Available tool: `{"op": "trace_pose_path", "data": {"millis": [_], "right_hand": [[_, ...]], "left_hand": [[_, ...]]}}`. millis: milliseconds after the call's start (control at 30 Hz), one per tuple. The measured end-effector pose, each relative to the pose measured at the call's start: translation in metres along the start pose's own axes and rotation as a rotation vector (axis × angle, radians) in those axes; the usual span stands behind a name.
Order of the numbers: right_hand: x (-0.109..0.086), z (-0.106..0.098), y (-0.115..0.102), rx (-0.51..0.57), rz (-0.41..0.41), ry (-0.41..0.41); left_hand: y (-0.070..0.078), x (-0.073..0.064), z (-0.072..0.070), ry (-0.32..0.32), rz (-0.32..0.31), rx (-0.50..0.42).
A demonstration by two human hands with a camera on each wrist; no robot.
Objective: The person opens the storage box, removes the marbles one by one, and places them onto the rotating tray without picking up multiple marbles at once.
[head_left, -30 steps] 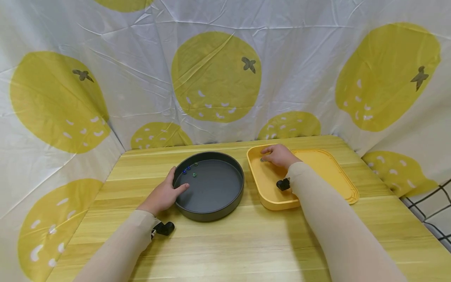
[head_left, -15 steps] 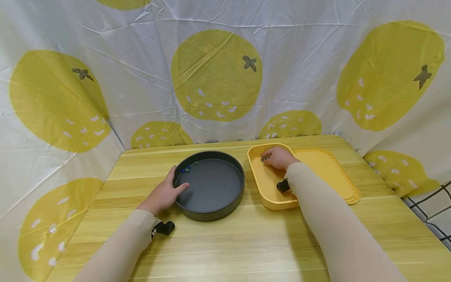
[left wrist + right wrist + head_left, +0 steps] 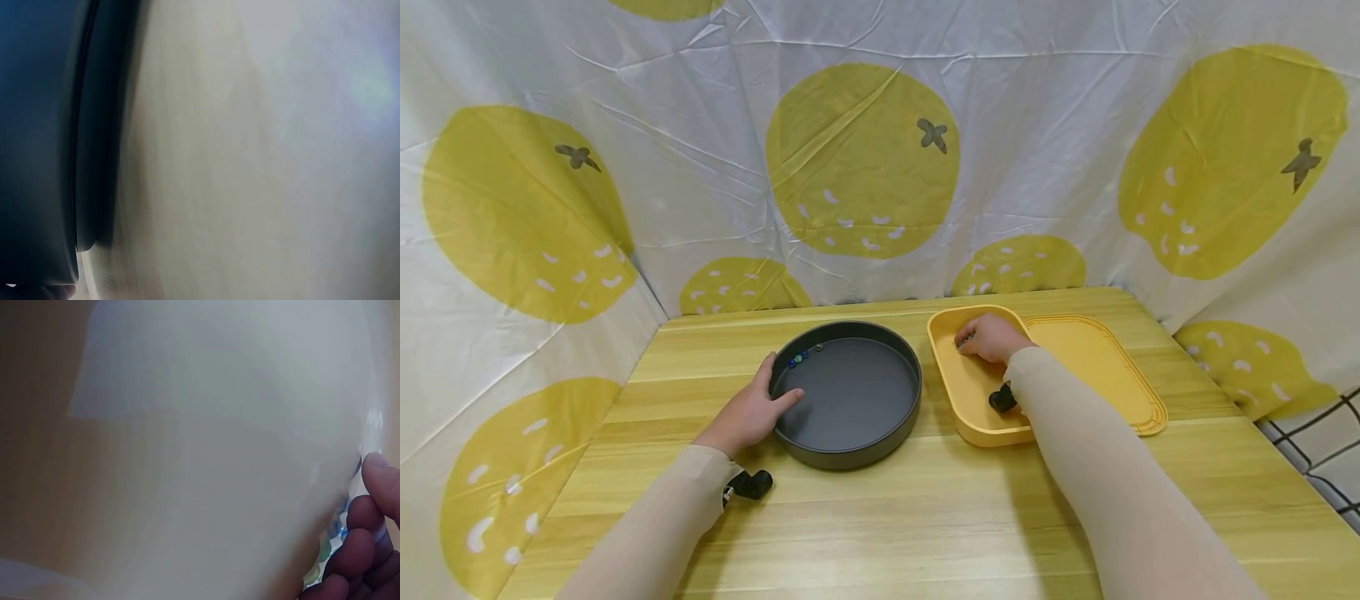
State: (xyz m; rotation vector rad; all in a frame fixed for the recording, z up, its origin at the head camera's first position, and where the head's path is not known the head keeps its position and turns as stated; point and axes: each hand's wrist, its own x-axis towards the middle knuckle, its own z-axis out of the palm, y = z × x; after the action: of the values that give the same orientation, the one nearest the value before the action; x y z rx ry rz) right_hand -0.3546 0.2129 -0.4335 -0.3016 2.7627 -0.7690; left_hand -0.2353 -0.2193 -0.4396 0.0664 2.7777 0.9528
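My left hand (image 3: pixel 751 414) holds the left rim of a round dark grey pan (image 3: pixel 850 454), thumb over the inside and fingers along the outer wall. Several blue and green glass marbles (image 3: pixel 798 358) sit against the pan's far left wall. Inside a yellow rectangular tray (image 3: pixel 992 437), my right hand (image 3: pixel 992 337) reaches down near the left wall. The right wrist view shows its bent fingers (image 3: pixel 359 547) right at several green and blue marbles (image 3: pixel 325 550), the thumb close above. I cannot tell whether a marble is pinched between them.
A flat yellow lid (image 3: pixel 1097 367) lies right of the tray, partly behind the right sleeve. All stand on a wood-grain table (image 3: pixel 880 533). A white curtain (image 3: pixel 1037 167) with yellow fruit prints hangs behind. Dark wire mesh (image 3: pixel 1318 450) shows at the right edge.
The marbles in the pan have rolled together into a row along the wall. My right fingers have drawn in slightly over the marbles in the tray. My left hand stays in place.
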Motion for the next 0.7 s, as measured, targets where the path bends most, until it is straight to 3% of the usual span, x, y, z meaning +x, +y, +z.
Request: {"op": "trace_pose_path", "data": {"millis": [367,700], "right_hand": [[0.004,0.000,0.003,0.004,-0.026,0.015],[-0.007,-0.012,-0.023,0.051,-0.039,0.037]], "left_hand": [[0.000,-0.001,0.000,0.000,0.006,0.003],[0.001,-0.002,-0.001,-0.003,0.004,0.001]]}}
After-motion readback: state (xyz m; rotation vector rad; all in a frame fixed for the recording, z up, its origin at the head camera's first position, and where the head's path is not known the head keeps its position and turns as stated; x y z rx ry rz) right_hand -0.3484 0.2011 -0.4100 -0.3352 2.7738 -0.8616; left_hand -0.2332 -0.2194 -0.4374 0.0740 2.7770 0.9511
